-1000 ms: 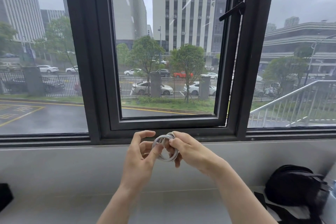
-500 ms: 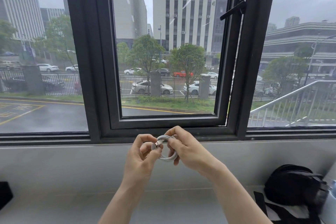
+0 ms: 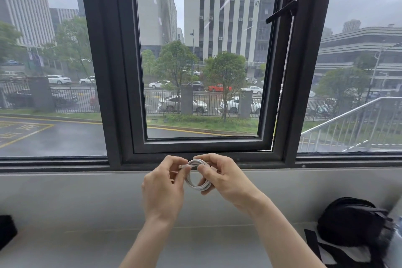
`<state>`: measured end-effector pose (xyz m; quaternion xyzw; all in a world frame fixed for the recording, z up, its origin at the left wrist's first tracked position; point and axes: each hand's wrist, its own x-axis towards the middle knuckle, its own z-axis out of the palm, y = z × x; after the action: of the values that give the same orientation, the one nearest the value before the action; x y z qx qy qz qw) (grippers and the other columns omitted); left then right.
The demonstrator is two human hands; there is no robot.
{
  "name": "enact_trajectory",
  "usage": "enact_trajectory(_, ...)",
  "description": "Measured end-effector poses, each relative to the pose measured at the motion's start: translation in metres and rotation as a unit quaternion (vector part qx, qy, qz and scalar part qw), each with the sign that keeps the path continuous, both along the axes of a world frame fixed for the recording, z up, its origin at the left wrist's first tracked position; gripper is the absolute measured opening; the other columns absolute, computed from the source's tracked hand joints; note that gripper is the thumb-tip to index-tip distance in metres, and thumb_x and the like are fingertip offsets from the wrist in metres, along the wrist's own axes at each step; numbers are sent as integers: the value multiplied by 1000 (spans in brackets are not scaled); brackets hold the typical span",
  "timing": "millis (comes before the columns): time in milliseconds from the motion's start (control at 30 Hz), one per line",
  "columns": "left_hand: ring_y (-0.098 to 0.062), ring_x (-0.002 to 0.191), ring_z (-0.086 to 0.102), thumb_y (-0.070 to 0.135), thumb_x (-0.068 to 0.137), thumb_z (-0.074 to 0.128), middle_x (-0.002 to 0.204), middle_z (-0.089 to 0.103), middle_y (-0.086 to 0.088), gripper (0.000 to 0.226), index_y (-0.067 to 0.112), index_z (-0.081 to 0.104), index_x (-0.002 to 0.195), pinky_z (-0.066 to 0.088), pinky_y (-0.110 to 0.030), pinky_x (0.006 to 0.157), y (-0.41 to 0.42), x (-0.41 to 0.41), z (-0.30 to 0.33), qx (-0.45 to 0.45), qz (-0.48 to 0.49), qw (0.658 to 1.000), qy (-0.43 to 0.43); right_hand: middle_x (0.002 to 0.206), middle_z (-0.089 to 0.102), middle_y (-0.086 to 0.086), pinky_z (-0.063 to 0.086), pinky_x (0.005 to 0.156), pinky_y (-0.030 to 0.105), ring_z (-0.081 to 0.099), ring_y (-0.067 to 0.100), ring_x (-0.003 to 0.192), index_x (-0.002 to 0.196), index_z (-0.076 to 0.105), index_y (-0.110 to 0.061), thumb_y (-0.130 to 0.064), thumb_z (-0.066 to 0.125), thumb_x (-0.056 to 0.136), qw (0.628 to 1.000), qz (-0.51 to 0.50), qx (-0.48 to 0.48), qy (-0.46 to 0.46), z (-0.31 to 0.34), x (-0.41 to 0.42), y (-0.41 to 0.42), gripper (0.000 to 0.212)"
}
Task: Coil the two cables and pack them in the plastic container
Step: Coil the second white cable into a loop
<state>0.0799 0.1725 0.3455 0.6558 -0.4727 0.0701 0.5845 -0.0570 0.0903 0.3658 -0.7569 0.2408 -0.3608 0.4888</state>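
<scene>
My right hand [image 3: 219, 177] pinches the white cable coil [image 3: 196, 177] shut around its right side, held in the air in front of the window frame [image 3: 195, 150]. Left hand [image 3: 164, 183] has moved from steadying the loop to pinching the connector end [image 3: 183, 167] between thumb and fingers, so I judge I'm tucking the tail in: first coil nearly done. Second cable and plastic container not in view. Plenty of open bench [image 3: 87, 246] below; black bag [image 3: 352, 222] sits at the right edge, dark object [image 3: 6, 230] at far left, both well apart from my hands
</scene>
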Motion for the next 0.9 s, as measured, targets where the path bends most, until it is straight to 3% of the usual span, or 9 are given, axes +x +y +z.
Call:
enact_trajectory(133,-6,58,70,22,84,79,70,74,16,12,30,70,82,62,-39,62,-2,7,3,10,-72,996,55,96,63,15,63,71,44,70,22,76,127,61,-11,-7,67,95,999,18,31,3,-2,-6,-6,33)
enact_trajectory(233,-9,54,71,16,86,77,70,73,10,14,27,69,83,62,-39,56,0,9,4,1,-96,994,49,91,62,13,61,65,35,67,19,74,119,67,-13,-5,66,94,1000,15,22,16,1,-10,-8,27)
enact_trajectory(500,-9,62,66,29,95,59,87,62,14,2,29,61,94,57,-35,56,11,17,-8,-19,-82,982,-171,76,62,9,48,49,30,54,27,62,98,80,-16,-5,65,93,997,-39,65,29,-4,-10,-17,19)
enact_trajectory(567,-11,61,64,33,96,52,87,61,14,11,27,62,96,56,-34,55,14,18,-11,-26,-76,976,-202,75,62,8,45,47,28,52,24,57,99,80,-12,-4,65,92,995,-38,88,35,-5,-11,-17,18)
enact_trajectory(700,3,65,51,21,98,60,87,64,14,11,19,68,91,48,-16,60,16,24,-16,-60,-46,965,-250,74,62,7,41,44,25,51,16,51,102,80,-8,-3,66,91,989,-22,144,41,-2,-13,-19,18)
enact_trajectory(767,-3,71,55,18,98,60,88,65,11,14,14,69,89,49,-19,64,13,29,-19,-65,-41,959,-271,73,63,6,40,44,24,52,14,51,102,80,-6,-3,67,89,984,-20,175,34,-1,-12,-20,18)
enact_trajectory(833,-11,74,61,13,96,63,88,64,10,10,14,67,88,54,-30,63,9,31,-23,-51,-51,964,-255,71,62,4,41,46,25,52,13,51,101,79,-6,-4,66,91,984,-44,170,34,-3,-8,-20,16)
enact_trajectory(900,-10,73,64,16,94,65,87,64,13,8,20,63,87,56,-32,62,6,26,-24,-15,-80,981,-177,69,60,1,45,48,27,53,13,51,100,77,-7,-6,65,93,985,-77,151,26,-6,-4,-19,14)
